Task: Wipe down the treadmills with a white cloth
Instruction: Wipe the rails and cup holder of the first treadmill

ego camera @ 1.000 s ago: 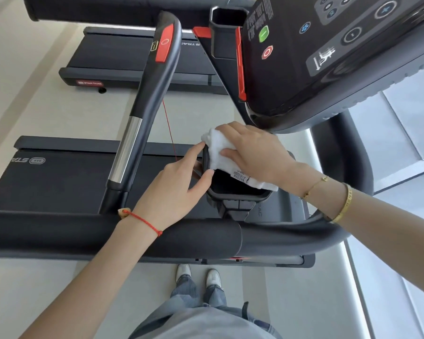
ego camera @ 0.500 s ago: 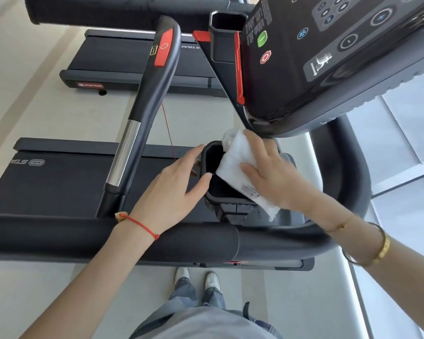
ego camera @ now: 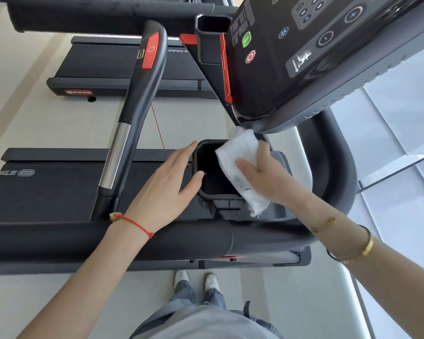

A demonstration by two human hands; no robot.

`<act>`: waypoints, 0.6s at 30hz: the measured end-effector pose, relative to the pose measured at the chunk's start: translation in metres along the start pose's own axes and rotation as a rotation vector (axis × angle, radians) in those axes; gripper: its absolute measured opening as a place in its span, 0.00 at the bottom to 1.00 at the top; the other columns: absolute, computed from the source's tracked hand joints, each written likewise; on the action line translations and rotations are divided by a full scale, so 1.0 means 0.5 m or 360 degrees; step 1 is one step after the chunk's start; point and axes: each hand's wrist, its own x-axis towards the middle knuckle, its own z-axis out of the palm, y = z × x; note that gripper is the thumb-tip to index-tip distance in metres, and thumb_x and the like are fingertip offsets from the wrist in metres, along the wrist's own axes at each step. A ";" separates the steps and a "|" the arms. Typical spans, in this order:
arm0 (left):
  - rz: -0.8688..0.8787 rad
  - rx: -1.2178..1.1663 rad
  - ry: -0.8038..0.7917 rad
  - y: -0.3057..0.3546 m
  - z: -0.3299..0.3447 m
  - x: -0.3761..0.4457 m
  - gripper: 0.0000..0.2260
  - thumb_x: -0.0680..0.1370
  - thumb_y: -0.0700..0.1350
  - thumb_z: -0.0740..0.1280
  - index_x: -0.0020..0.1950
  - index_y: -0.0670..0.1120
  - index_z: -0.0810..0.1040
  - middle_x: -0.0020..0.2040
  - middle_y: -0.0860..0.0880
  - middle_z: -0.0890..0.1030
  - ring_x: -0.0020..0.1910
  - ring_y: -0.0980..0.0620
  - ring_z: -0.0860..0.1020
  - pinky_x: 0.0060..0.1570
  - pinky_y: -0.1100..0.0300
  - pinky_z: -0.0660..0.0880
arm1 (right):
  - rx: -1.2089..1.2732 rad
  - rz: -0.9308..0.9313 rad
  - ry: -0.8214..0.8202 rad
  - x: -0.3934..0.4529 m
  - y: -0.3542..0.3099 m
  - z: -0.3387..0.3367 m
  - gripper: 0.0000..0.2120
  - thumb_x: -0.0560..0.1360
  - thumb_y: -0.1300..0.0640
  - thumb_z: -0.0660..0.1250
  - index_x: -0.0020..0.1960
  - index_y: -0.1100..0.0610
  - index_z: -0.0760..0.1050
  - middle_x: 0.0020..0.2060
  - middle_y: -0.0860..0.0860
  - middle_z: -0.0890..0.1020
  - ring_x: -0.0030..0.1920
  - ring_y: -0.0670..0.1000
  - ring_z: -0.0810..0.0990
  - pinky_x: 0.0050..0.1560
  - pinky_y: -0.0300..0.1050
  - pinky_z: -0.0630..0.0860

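Observation:
A black treadmill fills the view, with its belt deck (ego camera: 47, 189) at left and a black cup holder (ego camera: 214, 189) just under the console (ego camera: 304, 59). My right hand (ego camera: 267, 177) grips a white cloth (ego camera: 240, 155) at the cup holder's right rim; the cloth's tail hangs over the front edge. My left hand (ego camera: 167, 189) lies with straight fingers against the cup holder's left rim, thumb on its lip.
A black handlebar (ego camera: 157, 241) runs across in front of me, and a side grip (ego camera: 132, 113) with a red pad rises at left. A second treadmill (ego camera: 103, 67) stands beyond. A thin red cord (ego camera: 158, 130) hangs down. My feet (ego camera: 196, 280) stand on pale floor.
My right hand has slid the cloth from the cup holder's left and top rim across to its right side, under the console. My left hand stayed at the left rim, fingers straighter.

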 end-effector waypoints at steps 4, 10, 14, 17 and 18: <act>-0.0010 -0.0019 -0.0015 -0.005 0.001 0.001 0.27 0.80 0.59 0.54 0.79 0.58 0.53 0.74 0.58 0.64 0.69 0.58 0.67 0.67 0.51 0.71 | -0.0078 -0.0161 0.0009 -0.049 0.020 0.011 0.28 0.81 0.54 0.58 0.74 0.67 0.51 0.52 0.56 0.72 0.44 0.47 0.71 0.47 0.38 0.70; -0.0011 -0.0060 -0.0019 -0.006 0.001 0.002 0.27 0.80 0.60 0.54 0.79 0.59 0.54 0.74 0.59 0.65 0.68 0.61 0.68 0.66 0.53 0.72 | -0.0227 -0.0554 0.0024 -0.123 0.037 0.007 0.27 0.83 0.55 0.54 0.79 0.54 0.50 0.79 0.46 0.52 0.78 0.50 0.55 0.71 0.42 0.60; -0.0009 -0.0085 -0.0007 -0.006 0.002 0.003 0.26 0.81 0.58 0.53 0.79 0.57 0.55 0.74 0.58 0.65 0.69 0.62 0.66 0.68 0.58 0.68 | -0.0349 -0.0698 -0.0094 -0.115 0.046 -0.017 0.24 0.82 0.50 0.51 0.76 0.53 0.59 0.75 0.43 0.63 0.79 0.45 0.44 0.74 0.42 0.56; -0.0024 -0.0090 -0.0005 -0.006 0.001 0.005 0.25 0.81 0.57 0.52 0.79 0.56 0.56 0.73 0.58 0.66 0.68 0.62 0.67 0.68 0.60 0.67 | -0.0530 -0.0952 -0.0206 -0.100 0.042 -0.039 0.21 0.83 0.53 0.51 0.74 0.59 0.63 0.70 0.49 0.71 0.77 0.39 0.46 0.78 0.44 0.42; -0.0027 -0.0088 -0.0007 -0.007 0.001 0.005 0.25 0.81 0.57 0.52 0.79 0.56 0.56 0.73 0.58 0.66 0.68 0.62 0.67 0.67 0.60 0.67 | -0.0530 -0.1010 -0.0210 -0.095 0.039 -0.042 0.20 0.84 0.53 0.51 0.72 0.60 0.65 0.67 0.49 0.72 0.75 0.34 0.48 0.77 0.38 0.40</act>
